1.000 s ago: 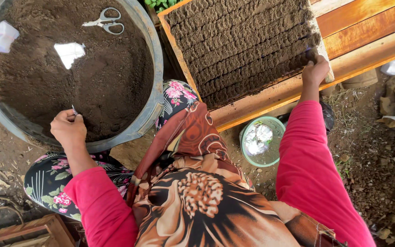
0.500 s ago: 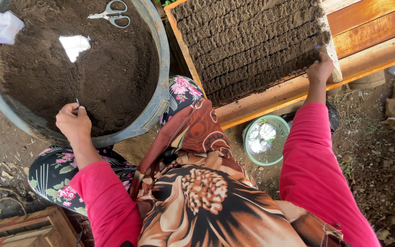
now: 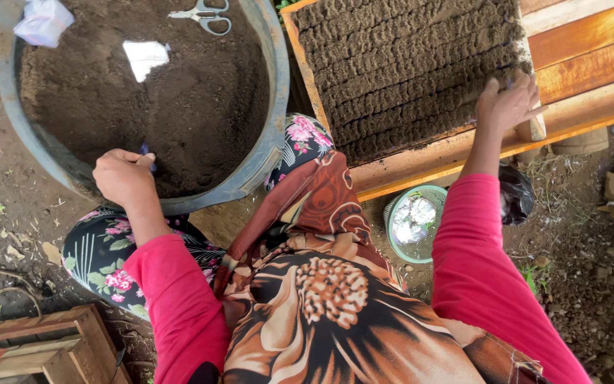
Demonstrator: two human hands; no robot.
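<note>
Our left hand (image 3: 124,176) pinches a small dark sliver over the soil tub (image 3: 268,153); our right hand (image 3: 507,102), fingers loose and empty, touches the soil blocks (image 3: 406,64), whose edge row could crumble under pressure.

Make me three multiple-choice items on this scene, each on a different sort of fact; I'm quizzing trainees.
1. Where do the scissors lie?
A. on the soil in the tub
B. in the basket
C. on the tray

2. What colour is the basket?
A. red
B. green
C. black

3. How is the left hand?
A. flat and open
B. closed at the tub's near rim
C. holding the scissors

A: they rest on soil at the tub's far side.
B: its mesh rim is green.
B: the fingers are curled, at the rim.
</note>
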